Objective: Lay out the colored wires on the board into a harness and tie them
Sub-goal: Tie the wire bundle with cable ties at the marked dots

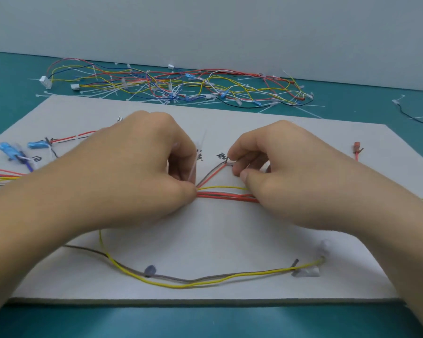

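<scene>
A white board [205, 230] lies flat on the teal table. Across its middle runs a bundle of red, brown and yellow wires [226, 194]. My left hand [142, 167] pinches the bundle at its left end, along with a thin translucent cable tie [193, 167] that stands up between the fingers. My right hand [283, 172] grips the bundle further right, fingers curled. A brown and a red wire [213, 173] branch up to a small terminal near my right fingertips. A loose yellow wire and a brown wire [193, 282] sag across the board's near part.
A tangled pile of colored wires, white connectors and cable ties [181, 86] lies behind the board by the wall. Blue terminals [12, 148] sit at the board's left end, a red terminal [357, 148] at its right. A black wire [415, 118] lies far right.
</scene>
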{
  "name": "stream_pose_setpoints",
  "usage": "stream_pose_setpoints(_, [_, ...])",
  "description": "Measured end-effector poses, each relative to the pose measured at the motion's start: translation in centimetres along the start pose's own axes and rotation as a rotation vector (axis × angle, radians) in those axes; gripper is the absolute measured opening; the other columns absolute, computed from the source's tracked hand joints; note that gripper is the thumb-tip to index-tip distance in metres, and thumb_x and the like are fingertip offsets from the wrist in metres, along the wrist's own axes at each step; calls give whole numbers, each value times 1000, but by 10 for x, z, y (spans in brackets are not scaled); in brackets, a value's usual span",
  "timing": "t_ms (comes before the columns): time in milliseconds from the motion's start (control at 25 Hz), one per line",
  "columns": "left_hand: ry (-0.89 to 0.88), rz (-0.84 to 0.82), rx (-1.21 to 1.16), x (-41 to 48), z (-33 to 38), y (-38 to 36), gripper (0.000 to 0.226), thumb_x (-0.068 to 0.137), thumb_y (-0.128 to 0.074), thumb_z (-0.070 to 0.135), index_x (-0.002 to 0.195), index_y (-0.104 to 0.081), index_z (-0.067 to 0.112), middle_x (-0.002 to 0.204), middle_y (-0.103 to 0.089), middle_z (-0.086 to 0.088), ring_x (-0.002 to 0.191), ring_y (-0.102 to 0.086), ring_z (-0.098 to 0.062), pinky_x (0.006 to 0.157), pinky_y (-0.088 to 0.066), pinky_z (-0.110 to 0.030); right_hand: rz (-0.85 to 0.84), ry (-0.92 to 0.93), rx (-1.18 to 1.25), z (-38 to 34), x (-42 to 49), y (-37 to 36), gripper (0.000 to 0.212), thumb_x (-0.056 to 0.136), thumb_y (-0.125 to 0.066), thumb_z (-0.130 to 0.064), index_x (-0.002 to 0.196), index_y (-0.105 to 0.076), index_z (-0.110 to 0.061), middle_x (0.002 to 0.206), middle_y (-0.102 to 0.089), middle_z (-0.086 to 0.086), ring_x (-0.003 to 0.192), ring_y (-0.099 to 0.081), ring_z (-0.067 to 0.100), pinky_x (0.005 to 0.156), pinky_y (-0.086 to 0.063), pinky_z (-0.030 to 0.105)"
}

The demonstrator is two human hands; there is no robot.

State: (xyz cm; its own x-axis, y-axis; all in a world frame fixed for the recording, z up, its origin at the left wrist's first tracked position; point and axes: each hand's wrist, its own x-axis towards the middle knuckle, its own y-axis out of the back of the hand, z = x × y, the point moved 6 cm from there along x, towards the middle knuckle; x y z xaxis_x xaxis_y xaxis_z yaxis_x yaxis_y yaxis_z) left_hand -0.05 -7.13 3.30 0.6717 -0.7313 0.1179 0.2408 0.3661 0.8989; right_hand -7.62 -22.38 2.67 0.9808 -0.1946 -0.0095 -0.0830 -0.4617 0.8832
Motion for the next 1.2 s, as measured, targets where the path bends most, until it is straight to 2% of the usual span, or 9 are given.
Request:
stream_pose_setpoints(160, [-18,-34,33,-1,1,1,18,61,-60,46,77,-67,40,70,-65,19,66,-59,-1,59,-47,-28,48,-10,-243,-3,-12,30,12,82,-63,-49,85,-67,-38,75,-66,-20,67,-58,-6,53,-39,19])
stream_pose_setpoints(280, [-101,-14,68,-4,6,-4,18,68,-60,50,75,-64,34,77,-60,16,75,-56,0,71,-52,-35,-117,-134,-423,7,-16,38,51,52,-58,-87,84,-64,-47,69,-62,-33,57,-58,-2,52,-40,22])
stream_pose_setpoints(360, [-157,-33,41,-4,10,-7,19,78,-66,52,75,-64,32,81,-57,16,81,-55,-2,75,-52,-37,-259,-126,-469,10,-19,30,63,41,-54,-94,93,-56,-59,82,-51,-54,70,-58,-13,54,-42,23])
stream_pose_setpoints(480, [-178,-58,5,0,10,-10,15,83,-74,42,77,-67,29,80,-59,14,81,-57,-5,77,-51,-37,-246,-72,-481,11,-14,28,48,55,-69,-81,94,-51,-61,86,-43,-60,82,-45,-27,51,-36,22])
stream_pose_setpoints(640, [-167,-95,-6,3,9,-14,15,86,-78,31,78,-67,26,77,-59,12,76,-55,-6,73,-48,-34,-190,-56,-431,8,-11,25,38,68,-81,-60,94,-53,-58,85,-52,-52,80,-52,-18,52,-38,24])
stream_pose_setpoints(720, [-137,-108,11,4,8,-18,18,88,-77,31,78,-63,27,77,-57,11,74,-53,-5,68,-44,-31,-140,-59,-406,8,-11,24,39,68,-84,-54,93,-54,-57,84,-52,-51,69,-58,-4,53,-40,25])
stream_pose_setpoints(840, [-97,-108,35,5,5,-20,22,88,-78,30,76,-60,27,75,-55,11,71,-51,-5,63,-40,-29,-18,-69,-389,10,-10,24,29,65,-88,-44,80,-64,-39,66,-63,-14,63,-57,3,57,-47,29])
stream_pose_setpoints(920, [-81,-94,33,6,5,-20,23,87,-79,30,75,-60,27,72,-55,10,69,-51,-4,60,-38,-28,6,-90,-399,10,-11,22,27,65,-89,-37,69,-64,-29,65,-60,-13,65,-58,7,59,-50,30])
stream_pose_setpoints(1200, [-11,-103,127,13,-15,-6,22,81,-82,29,69,-63,27,71,-62,15,67,-53,6,50,-28,-19,110,-56,-310,-4,-7,11,26,70,-85,-41,76,-64,-29,78,-63,-12,79,-62,19,75,-56,40])
